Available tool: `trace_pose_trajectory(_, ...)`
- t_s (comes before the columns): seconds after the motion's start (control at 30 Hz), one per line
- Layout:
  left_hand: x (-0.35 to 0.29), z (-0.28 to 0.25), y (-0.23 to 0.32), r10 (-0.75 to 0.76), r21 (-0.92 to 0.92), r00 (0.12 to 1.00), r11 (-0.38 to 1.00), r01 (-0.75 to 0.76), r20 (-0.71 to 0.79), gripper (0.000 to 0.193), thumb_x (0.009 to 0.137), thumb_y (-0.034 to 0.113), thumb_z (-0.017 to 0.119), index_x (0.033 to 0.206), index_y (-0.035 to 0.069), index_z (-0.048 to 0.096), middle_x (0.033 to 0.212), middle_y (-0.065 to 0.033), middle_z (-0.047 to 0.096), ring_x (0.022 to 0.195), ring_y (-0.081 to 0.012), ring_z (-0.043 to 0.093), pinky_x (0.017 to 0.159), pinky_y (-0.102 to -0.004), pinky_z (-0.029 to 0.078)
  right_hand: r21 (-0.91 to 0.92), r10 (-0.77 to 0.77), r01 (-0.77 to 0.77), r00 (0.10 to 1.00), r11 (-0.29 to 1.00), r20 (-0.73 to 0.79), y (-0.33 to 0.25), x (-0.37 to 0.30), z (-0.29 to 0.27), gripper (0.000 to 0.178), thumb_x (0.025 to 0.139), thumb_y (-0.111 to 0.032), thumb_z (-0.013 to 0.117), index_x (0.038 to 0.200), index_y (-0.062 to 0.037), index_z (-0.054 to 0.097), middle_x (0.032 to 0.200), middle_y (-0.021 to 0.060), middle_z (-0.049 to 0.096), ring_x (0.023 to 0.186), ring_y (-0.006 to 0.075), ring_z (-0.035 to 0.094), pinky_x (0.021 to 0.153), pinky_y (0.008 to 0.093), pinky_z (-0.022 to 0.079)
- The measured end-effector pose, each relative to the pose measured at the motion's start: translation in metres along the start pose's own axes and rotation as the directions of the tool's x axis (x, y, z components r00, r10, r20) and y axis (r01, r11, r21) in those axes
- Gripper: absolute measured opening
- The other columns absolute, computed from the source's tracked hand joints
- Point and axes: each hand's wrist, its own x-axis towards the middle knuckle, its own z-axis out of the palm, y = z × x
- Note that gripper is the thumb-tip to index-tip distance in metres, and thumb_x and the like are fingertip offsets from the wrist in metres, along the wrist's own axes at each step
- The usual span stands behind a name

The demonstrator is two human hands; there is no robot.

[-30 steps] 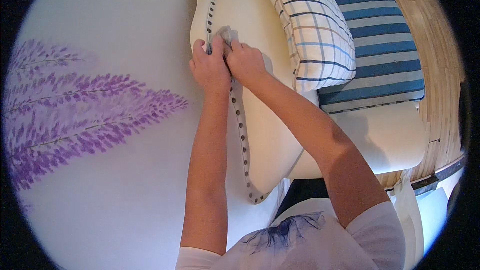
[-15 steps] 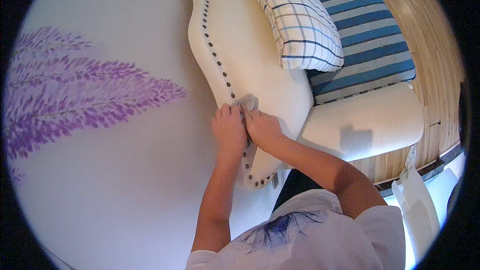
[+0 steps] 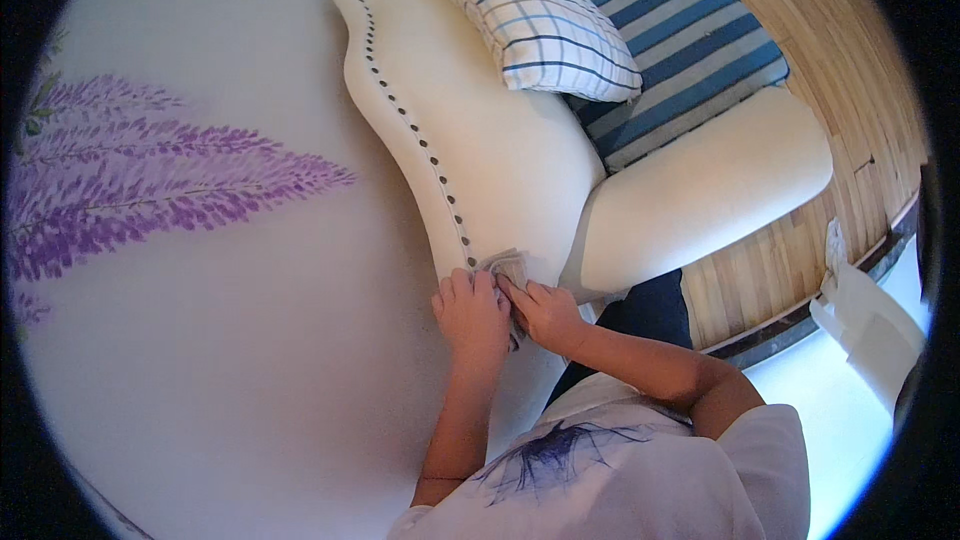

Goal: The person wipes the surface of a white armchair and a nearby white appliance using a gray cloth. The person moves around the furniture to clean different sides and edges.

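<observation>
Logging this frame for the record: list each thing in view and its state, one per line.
Left hand: pressed on the cloth at the studded edge.
Right hand: pressed on the same cloth.
Cloth: crumpled against the headboard.
Cream headboard: against the wall.
Checked pillow: leaning on the headboard.
Striped cushion: lying partly under the pillow.

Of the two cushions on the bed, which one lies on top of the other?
The white checked pillow with thin blue grid lines lies on top; the striped cushion, with broad blue and cream bands, sits beneath it.
</observation>
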Motion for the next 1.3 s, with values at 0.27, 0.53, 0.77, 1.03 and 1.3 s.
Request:
trace_pose_trajectory(0.27,-0.024,0.005,0.017,0.149,0.020,0.988,0.988,-0.150,0.046,0.023,0.067,0.018,0.072,0.086,0.010,0.061,0.093,-0.0086,0.052,0.095,-0.0284,0.049,0.079,-0.0418,0.036,0.118,0.024,0.002,0.975,0.993,-0.220,0.024,-0.038,0.029,0.047,0.074,-0.012,0.062,0.119,-0.0060,0.049,0.076,0.0110,0.057,0.066,0.0294,0.059,0.056,0.0399,0.048)
trace_pose_trajectory(0.53,-0.002,0.065,0.037,0.383,0.177,0.924,0.908,-0.380,0.016,0.011,0.076,0.017,0.057,0.081,0.008,0.062,0.091,-0.0086,0.052,0.092,-0.0266,0.049,0.077,-0.0400,0.036,0.260,0.320,-0.284,0.941,0.923,-0.108,0.062,-0.054,0.055,0.035,0.080,-0.012,0.059,0.112,-0.0079,0.045,0.083,0.0165,0.062,0.076,0.0374,0.061,0.064,0.0441,0.049)
trace_pose_trajectory(0.77,0.027,0.152,0.069,0.588,0.336,0.804,0.741,-0.581,0.092,0.015,0.078,0.019,0.054,0.083,0.009,0.064,0.091,-0.0065,0.054,0.091,-0.0222,0.049,0.076,-0.0356,0.037,0.140,0.650,-0.643,0.760,0.753,0.001,0.105,-0.040,0.059,0.035,0.083,-0.017,0.057,0.113,-0.0079,0.044,0.096,0.0196,0.061,0.085,0.0371,0.061,0.068,0.0463,0.050)
trace_pose_trajectory(1.03,0.035,0.160,0.077,0.591,0.313,0.790,0.728,-0.610,0.164,0.014,0.079,0.019,0.054,0.086,0.011,0.063,0.084,-0.0052,0.056,0.087,-0.0218,0.052,0.075,-0.0363,0.038,0.299,0.612,-0.550,0.771,0.780,-0.177,0.130,-0.045,0.080,0.032,0.079,-0.011,0.060,0.108,-0.0069,0.048,0.103,0.0175,0.058,0.089,0.0403,0.058,0.073,0.0460,0.049)
trace_pose_trajectory(1.3,0.025,0.054,0.051,0.247,0.182,0.965,0.949,-0.259,0.087,0.010,0.080,0.017,0.056,0.087,0.011,0.059,0.089,-0.0068,0.058,0.089,-0.0260,0.054,0.079,-0.0410,0.039,0.362,0.312,-0.167,0.865,0.917,-0.393,0.066,-0.007,0.016,0.033,0.074,-0.001,0.060,0.106,-0.0042,0.054,0.099,0.0160,0.052,0.089,0.0353,0.052,0.074,0.0403,0.045)
